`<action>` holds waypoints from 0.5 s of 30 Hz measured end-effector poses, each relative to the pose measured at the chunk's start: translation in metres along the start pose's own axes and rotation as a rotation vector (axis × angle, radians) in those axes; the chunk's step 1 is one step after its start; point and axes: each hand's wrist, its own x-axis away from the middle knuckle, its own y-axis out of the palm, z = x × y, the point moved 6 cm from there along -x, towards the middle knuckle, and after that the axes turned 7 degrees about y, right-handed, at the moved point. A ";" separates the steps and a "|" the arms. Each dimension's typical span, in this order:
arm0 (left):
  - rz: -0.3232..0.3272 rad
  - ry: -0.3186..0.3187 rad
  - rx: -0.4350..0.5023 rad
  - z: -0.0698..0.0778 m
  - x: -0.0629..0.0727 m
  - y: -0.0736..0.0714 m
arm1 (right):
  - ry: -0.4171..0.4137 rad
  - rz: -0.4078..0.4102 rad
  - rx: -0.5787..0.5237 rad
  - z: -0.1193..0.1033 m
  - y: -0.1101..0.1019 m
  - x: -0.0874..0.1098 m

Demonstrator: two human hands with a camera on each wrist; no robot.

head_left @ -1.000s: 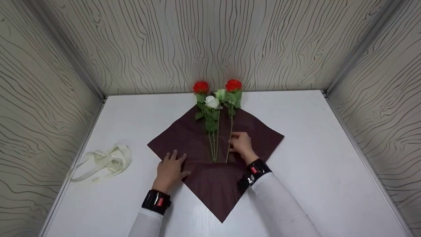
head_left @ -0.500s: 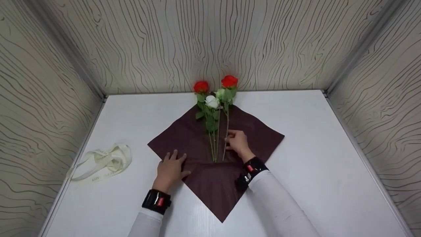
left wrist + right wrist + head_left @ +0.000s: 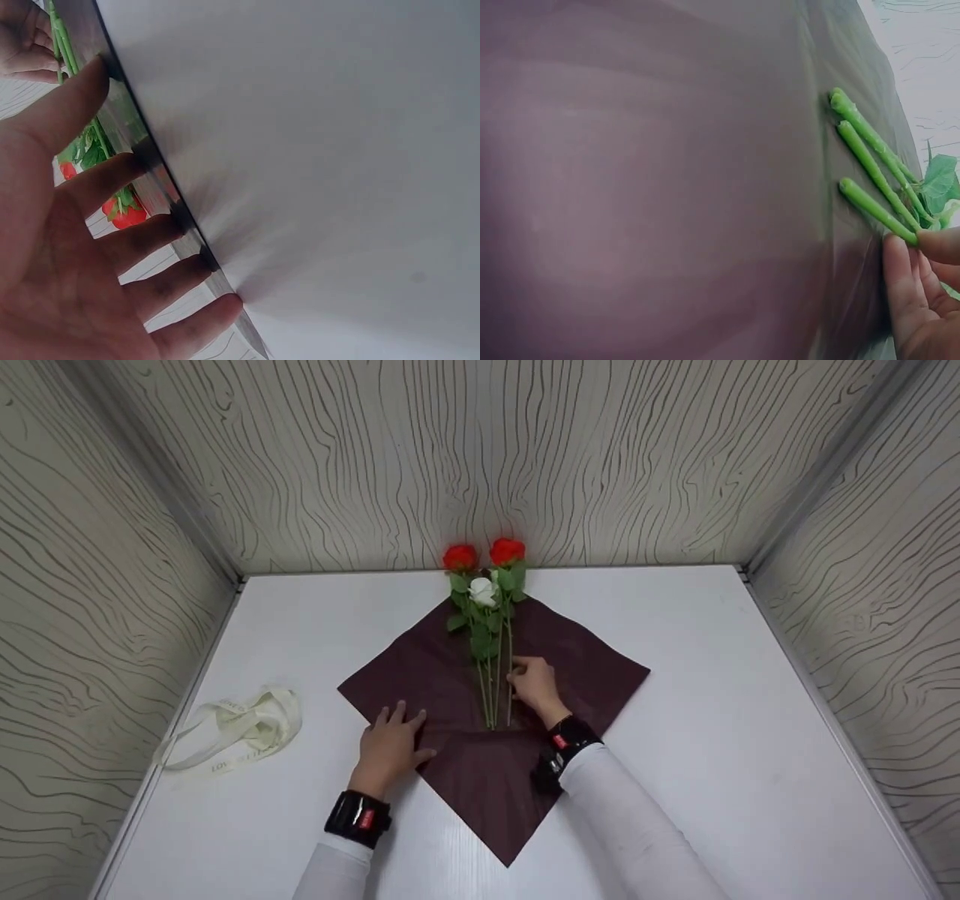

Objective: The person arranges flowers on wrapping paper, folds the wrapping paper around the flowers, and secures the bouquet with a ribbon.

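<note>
My right hand [image 3: 534,684] pinches the stem of a red rose [image 3: 508,553] between thumb and fingers, as the right wrist view shows close up at the stem [image 3: 877,212]. Beside it on the dark maroon wrapping paper [image 3: 592,667] lie a white rose [image 3: 484,592] and another red rose [image 3: 460,558], their stems side by side. A second pale bloom is mostly hidden behind the held rose's leaves. My left hand [image 3: 387,750] rests with spread fingers on the paper's left lower edge. The left wrist view shows its fingertips [image 3: 229,301] along that edge.
A loose cream ribbon [image 3: 255,724] with printed letters lies on the white table [image 3: 712,720] at the left. Wood-patterned panels [image 3: 480,457] stand behind and on both sides, and the rose heads lie at the table's back edge.
My right hand has moved left with the red rose, bringing its stem near the others and its head over the pale bloom. The left hand has stayed in place.
</note>
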 end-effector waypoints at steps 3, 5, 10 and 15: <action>-0.001 0.003 0.002 0.000 0.000 -0.001 | -0.006 -0.018 0.009 -0.001 0.001 0.000; -0.006 0.001 0.008 0.000 0.000 -0.001 | -0.007 -0.039 0.013 -0.001 0.002 0.001; -0.010 0.002 0.020 0.000 0.000 -0.001 | -0.012 -0.078 0.064 -0.001 0.004 0.001; -0.003 0.006 0.017 -0.001 0.000 0.000 | -0.024 -0.081 0.102 -0.002 0.005 0.001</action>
